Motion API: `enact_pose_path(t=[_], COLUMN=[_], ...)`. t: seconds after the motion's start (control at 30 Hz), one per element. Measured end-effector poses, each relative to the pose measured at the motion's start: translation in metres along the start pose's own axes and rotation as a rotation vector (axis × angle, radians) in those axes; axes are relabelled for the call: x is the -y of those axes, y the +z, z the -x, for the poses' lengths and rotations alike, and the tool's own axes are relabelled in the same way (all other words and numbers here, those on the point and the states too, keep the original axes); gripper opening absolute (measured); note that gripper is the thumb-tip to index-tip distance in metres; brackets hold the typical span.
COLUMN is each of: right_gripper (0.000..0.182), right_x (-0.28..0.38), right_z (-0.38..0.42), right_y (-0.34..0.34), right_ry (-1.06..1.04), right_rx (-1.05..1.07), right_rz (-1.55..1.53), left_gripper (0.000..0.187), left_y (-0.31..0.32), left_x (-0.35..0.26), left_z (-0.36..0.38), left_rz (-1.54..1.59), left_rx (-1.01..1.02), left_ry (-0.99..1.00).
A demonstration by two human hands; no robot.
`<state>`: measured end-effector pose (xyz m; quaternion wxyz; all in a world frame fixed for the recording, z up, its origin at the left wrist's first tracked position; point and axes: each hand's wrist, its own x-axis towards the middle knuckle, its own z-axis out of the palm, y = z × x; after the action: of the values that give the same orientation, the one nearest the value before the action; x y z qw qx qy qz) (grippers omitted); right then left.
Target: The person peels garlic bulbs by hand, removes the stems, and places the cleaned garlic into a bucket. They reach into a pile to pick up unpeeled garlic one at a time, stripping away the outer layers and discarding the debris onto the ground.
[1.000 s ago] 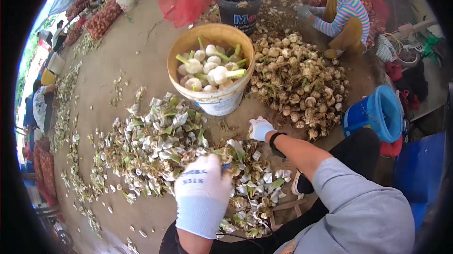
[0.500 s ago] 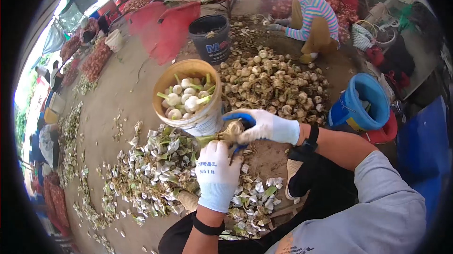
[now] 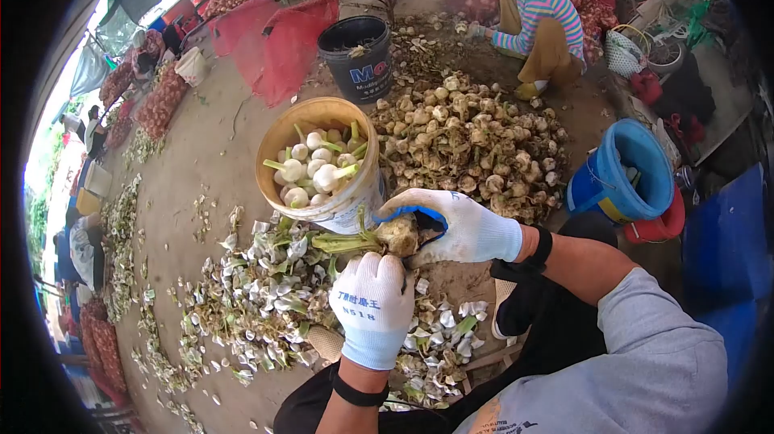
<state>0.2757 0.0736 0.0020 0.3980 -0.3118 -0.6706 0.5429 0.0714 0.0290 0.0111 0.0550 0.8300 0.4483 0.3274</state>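
Observation:
My right hand, in a white glove with a blue palm, grips a garlic bulb with dry brownish skin. A green, leafy stem sticks out from the bulb to the left. Just below, my left hand wears a matching white glove and is closed, its fingers bent against the stem end of the bulb; the fingertips are partly hidden. Behind the bulb stands a yellowish bucket holding peeled white garlic bulbs with short green stems.
A heap of unpeeled garlic lies past my right hand. Peeled skins cover the ground at left and below. A black bucket and a blue bucket stand farther off. Another person crouches beyond the heap.
The garlic bulb has turned so that its green stem shows more fully to the left. My right hand has shifted slightly right and down, with the back of its glove more visible.

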Motion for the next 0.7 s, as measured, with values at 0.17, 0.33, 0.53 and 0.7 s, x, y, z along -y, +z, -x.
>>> enact_pose_path(t=[0.17, 0.33, 0.53, 0.7], right_gripper=[0.074, 0.078, 0.073, 0.072], right_x=[-0.009, -0.004, -0.004, -0.004], right_z=[0.000, 0.003, 0.002, -0.001], right_y=[-0.004, 0.002, 0.020, 0.026], right_ry=[0.108, 0.037, 0.032, -0.004], right_rx=[-0.250, -0.174, -0.074, -0.043], right_rz=[-0.199, -0.076, 0.083, 0.243], left_gripper=[0.024, 0.044, 0.030, 0.026], left_y=[-0.011, -0.021, -0.010, -0.011], left_x=[-0.003, -0.005, 0.009, 0.015], left_z=[0.004, 0.008, 0.002, 0.004], left_rz=[-0.073, 0.474, 1.214, 1.250], left_rx=[-0.066, -0.055, -0.150, -0.110], left_ry=[-0.004, -0.625, -1.012, -1.117])
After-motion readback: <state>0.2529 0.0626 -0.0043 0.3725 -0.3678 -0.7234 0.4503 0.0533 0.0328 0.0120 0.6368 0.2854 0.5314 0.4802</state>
